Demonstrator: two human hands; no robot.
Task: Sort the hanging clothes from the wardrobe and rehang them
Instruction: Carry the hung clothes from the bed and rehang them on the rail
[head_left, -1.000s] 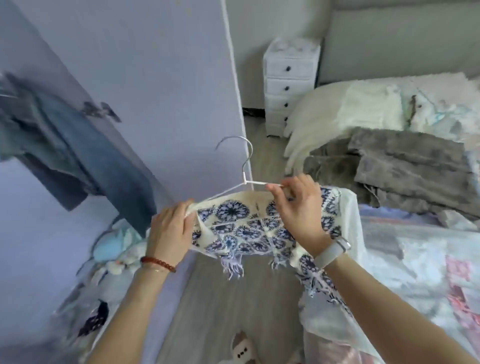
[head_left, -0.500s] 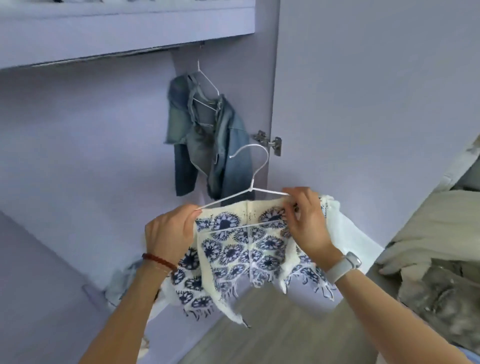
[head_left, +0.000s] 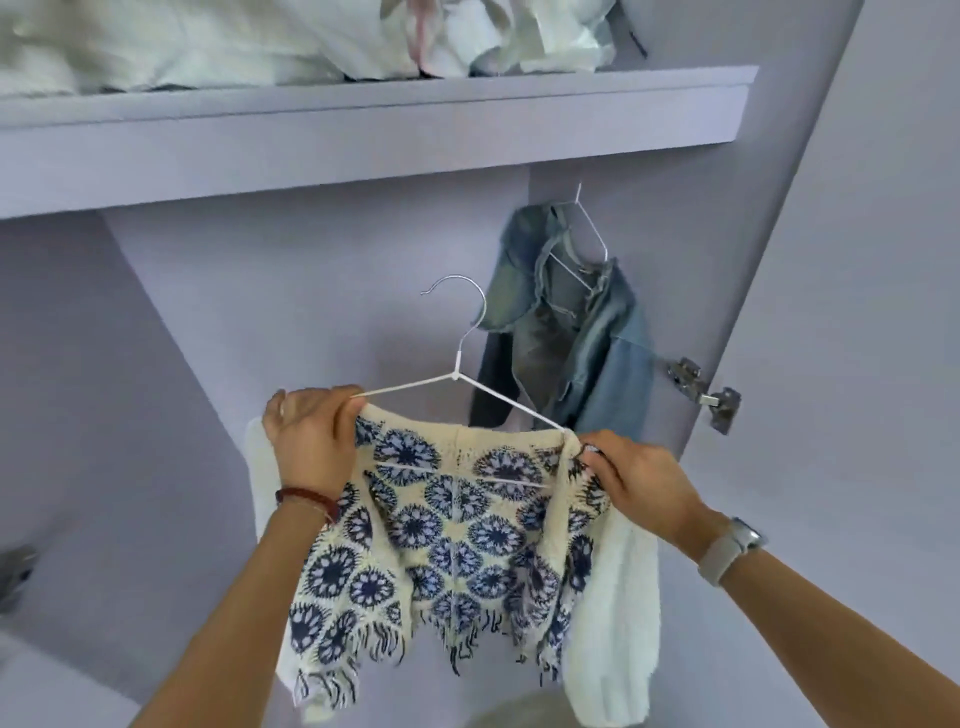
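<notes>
Raised higher, hands (head_left: 467, 457) hold blue-flowered fringed cardigan (head_left: 447, 535).

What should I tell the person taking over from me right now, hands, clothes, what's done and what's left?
Left hand: grips the left shoulder of the patterned knit top and that end of its white hanger.
Right hand: pinches the top's right shoulder at the hanger's other end.
The top is on the hanger, held up in front of the open wardrobe, hook free and not on any rail.
A denim jacket already hangs inside at the right, under the shelf.
Done: jacket hung, top on its hanger.
Left: hook the top inside, likely beside the jacket, then any other clothes.
</notes>
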